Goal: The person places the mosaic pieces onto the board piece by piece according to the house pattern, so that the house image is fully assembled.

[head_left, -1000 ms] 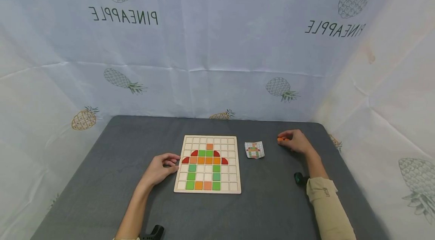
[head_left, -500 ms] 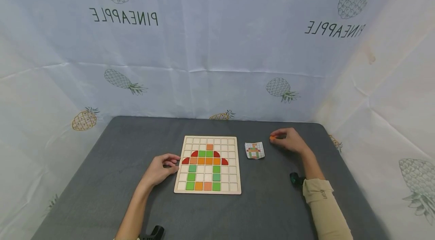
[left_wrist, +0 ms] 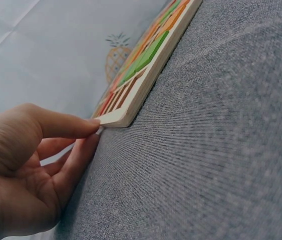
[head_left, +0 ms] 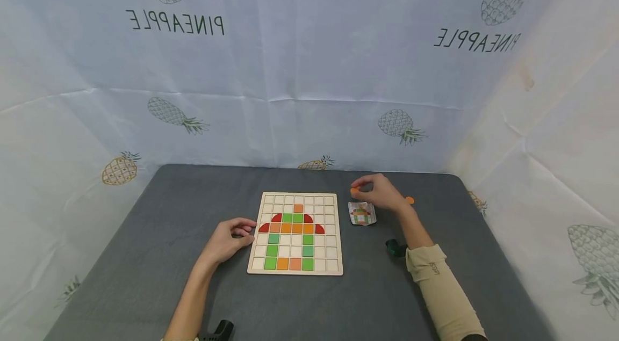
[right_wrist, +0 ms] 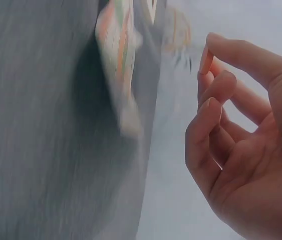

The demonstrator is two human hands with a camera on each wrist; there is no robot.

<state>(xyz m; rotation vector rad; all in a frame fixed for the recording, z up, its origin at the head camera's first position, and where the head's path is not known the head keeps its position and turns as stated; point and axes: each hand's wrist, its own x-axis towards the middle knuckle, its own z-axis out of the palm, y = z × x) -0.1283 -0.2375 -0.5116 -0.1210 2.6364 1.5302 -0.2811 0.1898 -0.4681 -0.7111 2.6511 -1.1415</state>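
Observation:
A square wooden grid board [head_left: 338, 239] lies on the dark table, with green, orange, pink and red tiles set in some of its cells. My left hand [head_left: 226, 241] pinches the board's left edge; in the left wrist view the thumb is on top and a finger below. Between the thumb and fingertips of my right hand [head_left: 382, 192] is a small thin orange piece [right_wrist: 207, 61], held above the table just behind the pattern card [head_left: 361, 214]. The card's printed design resembles the tile layout. Its exact shape is hard to tell.
Another orange piece [head_left: 409, 200] lies on the table [head_left: 377, 298] behind the right forearm. A white pineapple-printed curtain [head_left: 309, 62] borders the table at the back and sides. Dark devices are strapped at both wrists.
My right hand has moved left with an orange piece, from the table's right side to behind the card. A second orange piece now shows where the hand was. The left hand stays put.

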